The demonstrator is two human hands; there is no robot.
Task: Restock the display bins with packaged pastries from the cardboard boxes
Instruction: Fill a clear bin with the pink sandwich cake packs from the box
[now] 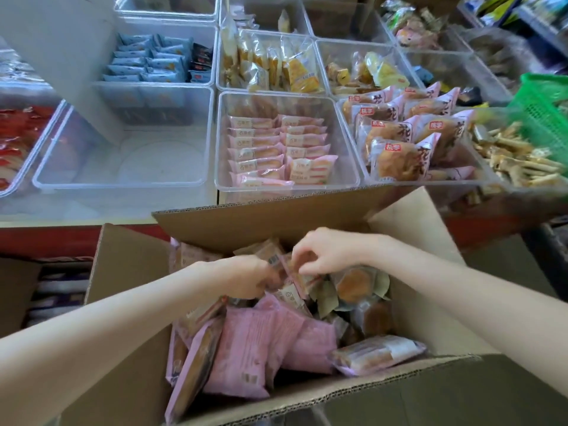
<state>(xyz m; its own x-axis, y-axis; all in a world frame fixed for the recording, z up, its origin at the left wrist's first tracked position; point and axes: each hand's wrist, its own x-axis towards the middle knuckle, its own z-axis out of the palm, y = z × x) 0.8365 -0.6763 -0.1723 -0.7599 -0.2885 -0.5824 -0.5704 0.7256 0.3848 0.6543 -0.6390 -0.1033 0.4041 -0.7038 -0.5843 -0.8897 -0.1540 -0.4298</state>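
An open cardboard box [246, 229] sits right below me, full of pink-wrapped pastries [258, 342] and several round brown cakes in clear wrap [353, 284]. Both of my hands are inside it near the far wall. My left hand [249, 278] grips a few packets by their edges. My right hand [325, 253] pinches the top of a packet just beside it. Beyond the box, a clear display bin [221, 149] holds two neat rows of pink pastry packets [276, 146].
An empty clear bin [55, 167] stands left of the pink one; a bin of brown buns in pink-white wrappers [405, 139] stands right. A green basket [544, 109] sits far right. More bins of blue [147, 59] and yellow packets [270, 66] lie behind. A second box [18, 290] is at left.
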